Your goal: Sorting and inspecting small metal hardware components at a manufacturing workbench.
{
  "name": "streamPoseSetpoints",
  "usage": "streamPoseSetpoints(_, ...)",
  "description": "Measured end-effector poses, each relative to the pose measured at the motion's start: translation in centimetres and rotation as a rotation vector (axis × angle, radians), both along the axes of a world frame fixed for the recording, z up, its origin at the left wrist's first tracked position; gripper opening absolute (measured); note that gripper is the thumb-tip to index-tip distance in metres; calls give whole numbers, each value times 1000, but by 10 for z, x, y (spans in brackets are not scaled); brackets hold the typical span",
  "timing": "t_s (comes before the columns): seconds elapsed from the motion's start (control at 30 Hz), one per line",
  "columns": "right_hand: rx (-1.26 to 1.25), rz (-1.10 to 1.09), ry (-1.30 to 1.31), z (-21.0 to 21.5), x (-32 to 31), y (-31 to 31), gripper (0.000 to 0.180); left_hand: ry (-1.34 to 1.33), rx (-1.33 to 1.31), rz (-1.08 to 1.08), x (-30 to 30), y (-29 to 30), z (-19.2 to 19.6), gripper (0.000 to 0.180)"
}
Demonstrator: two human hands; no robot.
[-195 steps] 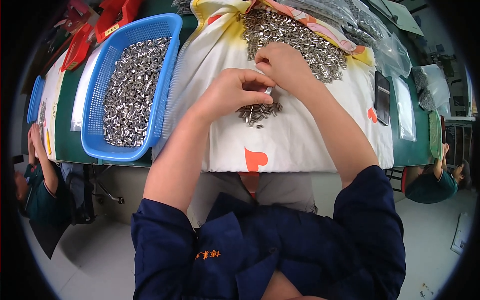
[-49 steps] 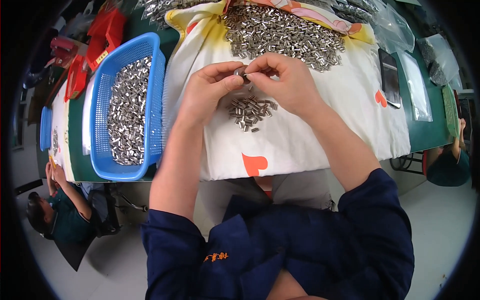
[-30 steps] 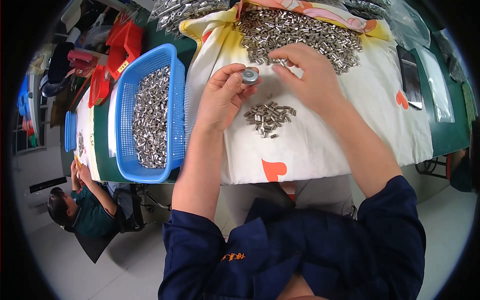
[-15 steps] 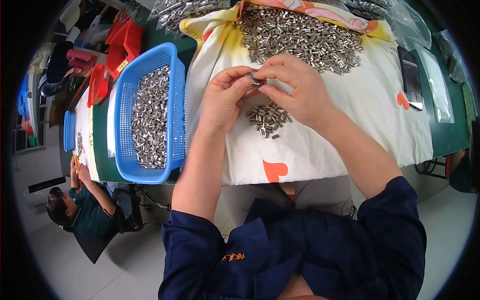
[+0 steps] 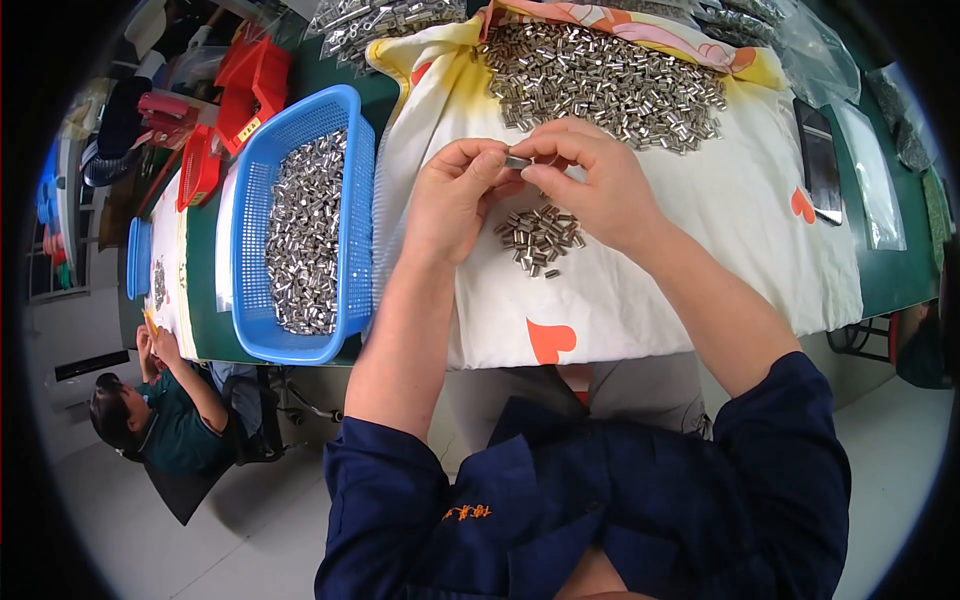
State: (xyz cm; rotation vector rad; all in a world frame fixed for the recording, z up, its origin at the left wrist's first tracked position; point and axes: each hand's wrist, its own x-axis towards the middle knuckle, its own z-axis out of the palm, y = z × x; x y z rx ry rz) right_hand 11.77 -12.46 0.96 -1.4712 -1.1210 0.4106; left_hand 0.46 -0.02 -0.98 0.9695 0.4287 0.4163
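Observation:
My left hand (image 5: 455, 195) and my right hand (image 5: 590, 180) meet over the cloth, thumbs and forefingers pinched on a small grey metal piece (image 5: 517, 162). Fingertips cover its ends, so its exact shape is hard to make out. Just below my hands lies a little pile of short metal cylinders (image 5: 538, 238), with one loose at its near edge. Beyond my hands spreads a much larger heap of similar cylinders (image 5: 610, 85). To the left, a blue plastic basket (image 5: 358, 220) holds many more shiny metal cylinders (image 5: 305, 230).
White cloth (image 5: 700, 270) with red hearts covers the green table. A black phone (image 5: 820, 160) and a clear plastic bag (image 5: 868, 175) lie at the right. Bagged metal parts (image 5: 385, 25) and red bins (image 5: 250, 90) are at the back left. Another person (image 5: 185, 420) sits at far left.
The metal piece has turned between my fingertips, from a dark rounded look to a flatter grey side. My hands otherwise stay in nearly the same place.

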Motion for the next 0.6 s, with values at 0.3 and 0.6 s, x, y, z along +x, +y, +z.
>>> streamPoseSetpoints(0.3,-104,24,291,0,1,1,16,17,154,-15,1,-3,6,18)
streamPoseSetpoints(0.6,-67,-21,171,-5,3,-1,14,173,479,-13,1,-13,15,27)
